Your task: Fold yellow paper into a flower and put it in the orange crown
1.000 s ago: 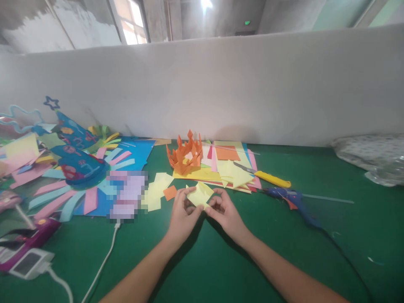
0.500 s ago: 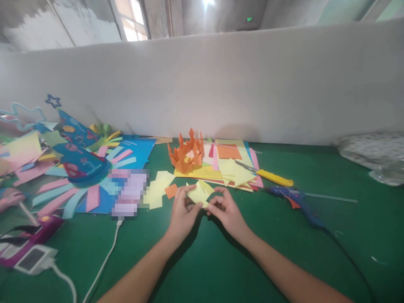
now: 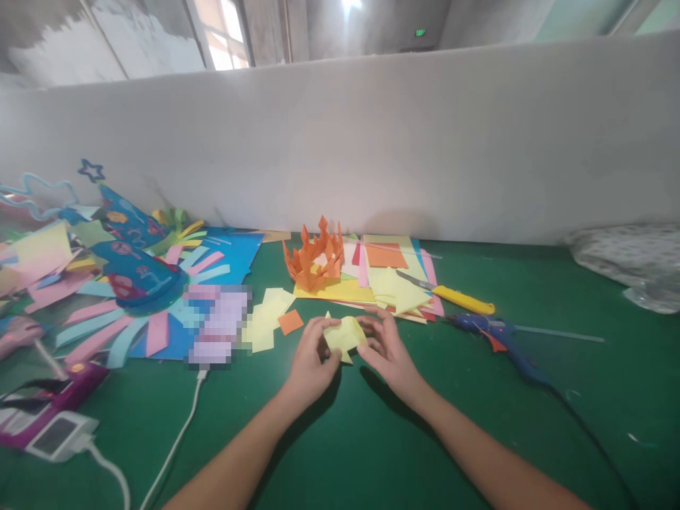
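A small folded piece of pale yellow paper (image 3: 344, 336) is held between both hands just above the green table (image 3: 372, 439). My left hand (image 3: 311, 358) pinches its left side, fingers curled. My right hand (image 3: 387, 348) grips its right side, fingers bent round the edge. An orange folded paper crown (image 3: 314, 261) stands right behind the hands. Loose yellow paper squares (image 3: 264, 320) and a small orange square (image 3: 290, 322) lie to the left of my left hand.
A stack of coloured paper sheets (image 3: 393, 280) lies behind, with a yellow-handled knife (image 3: 457, 299) and a blue glue gun (image 3: 502, 341) to the right. Blue paper crafts (image 3: 132, 276) crowd the left. A white cable (image 3: 175, 439) and a purple device (image 3: 53, 407) lie front left. A white partition wall (image 3: 372, 142) backs the table.
The yellow paper has been folded smaller and turned between the hands. My right hand's fingers have closed further over its right edge.
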`<state>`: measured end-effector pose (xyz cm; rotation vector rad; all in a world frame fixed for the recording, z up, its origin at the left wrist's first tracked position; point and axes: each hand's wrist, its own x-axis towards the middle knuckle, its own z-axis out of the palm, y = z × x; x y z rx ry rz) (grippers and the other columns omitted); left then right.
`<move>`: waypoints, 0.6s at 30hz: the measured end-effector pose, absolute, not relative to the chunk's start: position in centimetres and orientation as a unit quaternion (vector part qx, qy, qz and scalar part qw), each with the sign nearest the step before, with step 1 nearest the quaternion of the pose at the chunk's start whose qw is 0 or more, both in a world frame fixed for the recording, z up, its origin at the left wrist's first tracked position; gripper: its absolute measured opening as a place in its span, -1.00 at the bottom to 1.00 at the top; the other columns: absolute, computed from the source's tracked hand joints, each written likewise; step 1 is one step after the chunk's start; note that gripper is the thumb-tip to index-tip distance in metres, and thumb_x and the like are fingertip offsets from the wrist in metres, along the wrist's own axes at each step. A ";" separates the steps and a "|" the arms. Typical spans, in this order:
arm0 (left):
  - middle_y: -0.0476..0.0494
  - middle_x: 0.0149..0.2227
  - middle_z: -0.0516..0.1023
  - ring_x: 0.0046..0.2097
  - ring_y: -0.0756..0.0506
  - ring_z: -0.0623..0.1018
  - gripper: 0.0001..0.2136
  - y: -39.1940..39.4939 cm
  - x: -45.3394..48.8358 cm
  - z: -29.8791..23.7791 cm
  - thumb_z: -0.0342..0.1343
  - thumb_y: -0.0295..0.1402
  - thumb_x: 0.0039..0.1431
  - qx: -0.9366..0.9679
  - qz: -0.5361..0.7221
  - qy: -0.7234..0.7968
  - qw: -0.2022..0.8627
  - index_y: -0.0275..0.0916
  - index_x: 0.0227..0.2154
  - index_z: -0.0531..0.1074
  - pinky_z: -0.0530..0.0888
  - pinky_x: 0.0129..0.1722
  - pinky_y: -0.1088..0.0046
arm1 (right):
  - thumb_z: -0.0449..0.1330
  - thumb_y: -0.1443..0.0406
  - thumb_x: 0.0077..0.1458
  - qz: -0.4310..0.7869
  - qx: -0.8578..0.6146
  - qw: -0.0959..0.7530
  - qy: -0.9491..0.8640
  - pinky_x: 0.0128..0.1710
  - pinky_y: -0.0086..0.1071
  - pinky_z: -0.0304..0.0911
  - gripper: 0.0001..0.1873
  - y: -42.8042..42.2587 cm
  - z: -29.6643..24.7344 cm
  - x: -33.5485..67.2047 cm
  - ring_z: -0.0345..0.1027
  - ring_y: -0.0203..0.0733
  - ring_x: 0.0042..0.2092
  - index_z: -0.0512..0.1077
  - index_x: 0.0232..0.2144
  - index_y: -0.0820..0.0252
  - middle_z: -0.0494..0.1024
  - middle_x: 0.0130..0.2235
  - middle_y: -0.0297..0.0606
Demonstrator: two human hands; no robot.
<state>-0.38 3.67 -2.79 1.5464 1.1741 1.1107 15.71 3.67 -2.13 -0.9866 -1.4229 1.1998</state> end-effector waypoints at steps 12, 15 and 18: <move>-0.01 -0.42 0.36 -0.42 0.02 0.35 -0.82 3.9 -0.5 -2.3 0.10 -0.37 0.05 0.557 0.469 0.498 0.471 -0.21 -0.24 0.39 0.30 -0.44 0.55 | 0.05 0.41 0.03 0.473 -0.425 0.473 -0.610 -0.26 -0.42 0.28 -0.74 3.8 -2.9 15.7 0.35 -0.26 -0.24 0.27 -0.18 0.08 0.39 -0.24 -0.32; 0.06 -0.53 0.26 -0.48 0.06 0.28 -0.85 3.9 -0.5 -2.5 0.11 -0.33 0.05 0.539 0.481 0.506 0.472 -0.22 -0.29 0.41 0.25 -0.47 0.58 | 0.06 0.39 0.02 0.493 -0.432 0.480 -0.583 -0.32 -0.45 0.29 -0.80 3.9 -2.7 15.7 0.35 -0.28 -0.31 0.25 -0.24 0.10 0.38 -0.32 -0.35; 0.07 -0.55 0.24 -0.49 0.07 0.25 -0.85 3.8 -0.5 -2.5 0.12 -0.32 0.05 0.550 0.474 0.521 0.448 -0.23 -0.32 0.46 0.24 -0.47 0.58 | 0.08 0.39 0.00 0.469 -0.434 0.488 -0.594 -0.26 -0.42 0.29 -0.82 4.0 -2.5 15.8 0.35 -0.25 -0.26 0.29 -0.28 0.12 0.39 -0.28 -0.32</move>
